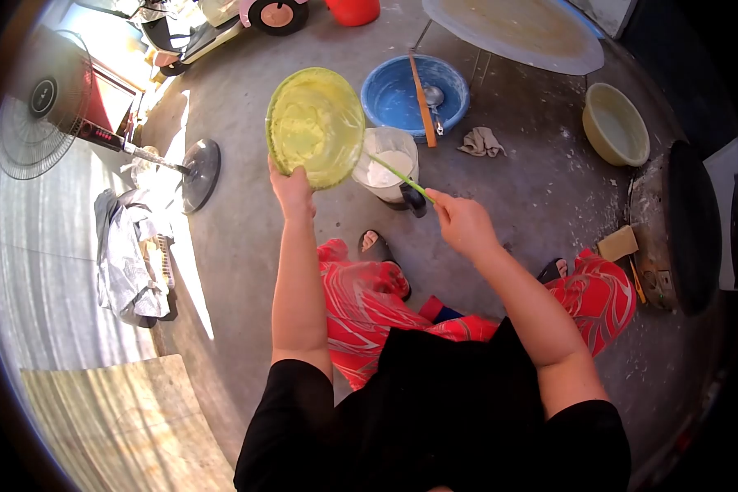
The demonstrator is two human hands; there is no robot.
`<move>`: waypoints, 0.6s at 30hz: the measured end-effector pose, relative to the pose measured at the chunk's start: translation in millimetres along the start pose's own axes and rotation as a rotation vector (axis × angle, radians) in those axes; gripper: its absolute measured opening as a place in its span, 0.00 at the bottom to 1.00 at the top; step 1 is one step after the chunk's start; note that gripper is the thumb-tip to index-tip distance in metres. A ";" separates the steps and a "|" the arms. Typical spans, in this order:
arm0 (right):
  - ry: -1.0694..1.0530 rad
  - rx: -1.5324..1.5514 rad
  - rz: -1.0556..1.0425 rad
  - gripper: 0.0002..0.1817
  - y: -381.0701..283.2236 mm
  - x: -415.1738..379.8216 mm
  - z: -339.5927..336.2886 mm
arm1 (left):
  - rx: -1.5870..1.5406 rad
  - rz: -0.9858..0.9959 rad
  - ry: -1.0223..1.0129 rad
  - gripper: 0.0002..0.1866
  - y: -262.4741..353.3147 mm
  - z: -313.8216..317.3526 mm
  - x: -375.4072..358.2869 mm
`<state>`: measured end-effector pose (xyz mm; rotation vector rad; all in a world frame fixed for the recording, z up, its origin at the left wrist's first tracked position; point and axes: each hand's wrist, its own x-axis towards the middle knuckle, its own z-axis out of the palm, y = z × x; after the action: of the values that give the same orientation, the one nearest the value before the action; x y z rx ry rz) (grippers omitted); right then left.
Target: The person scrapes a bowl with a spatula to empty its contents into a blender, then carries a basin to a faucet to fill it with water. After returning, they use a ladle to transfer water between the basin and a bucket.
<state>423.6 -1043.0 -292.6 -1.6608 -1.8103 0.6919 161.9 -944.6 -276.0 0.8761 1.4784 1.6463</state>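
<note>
My left hand (293, 190) grips the lower rim of a yellow-green round basin (316, 127), which is tilted so its inside faces me, with pale residue on its surface. My right hand (464, 223) is closed on the end of a thin green stick (400, 175). The stick's far end reaches to the basin's right edge, over a clear pitcher (404, 190) with a dark handle. White material (392, 170) lies inside the pitcher, which stands on the floor. Whether the stick touches the basin, I cannot tell.
Behind the pitcher is a blue basin (385, 102) with a wooden stick (424, 102) and a metal ladle (434, 97). A cloth (482, 142) lies beside it. A round table (521, 29), a beige basin (615, 123) and a standing fan (45, 98) are farther out.
</note>
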 end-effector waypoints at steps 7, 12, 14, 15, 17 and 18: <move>0.077 -0.077 -0.075 0.14 -1.8 0.9 12.9 | 0.025 0.051 -0.016 0.30 -0.2 5.0 -4.0; 0.065 -0.038 -0.141 0.16 -17.1 -3.1 12.2 | 0.023 0.083 -0.051 0.31 2.3 6.2 -8.4; 0.013 -0.043 -0.137 0.17 -17.4 -3.6 17.5 | 0.005 0.078 -0.077 0.31 1.8 8.2 -7.9; 0.014 -0.044 -0.137 0.17 -13.0 -2.5 20.4 | 0.016 0.065 -0.058 0.31 -0.3 7.1 -7.2; 0.117 -0.097 -0.128 0.16 1.0 1.8 26.4 | 0.028 0.053 -0.035 0.31 -3.1 2.8 -5.3; 0.115 -0.095 -0.131 0.16 6.6 4.4 27.5 | 0.075 0.064 -0.041 0.31 -1.6 1.0 -5.3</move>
<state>408.3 -1037.8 -316.1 -1.5914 -1.8744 0.4507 165.5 -948.6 -277.6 1.0023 1.5066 1.6175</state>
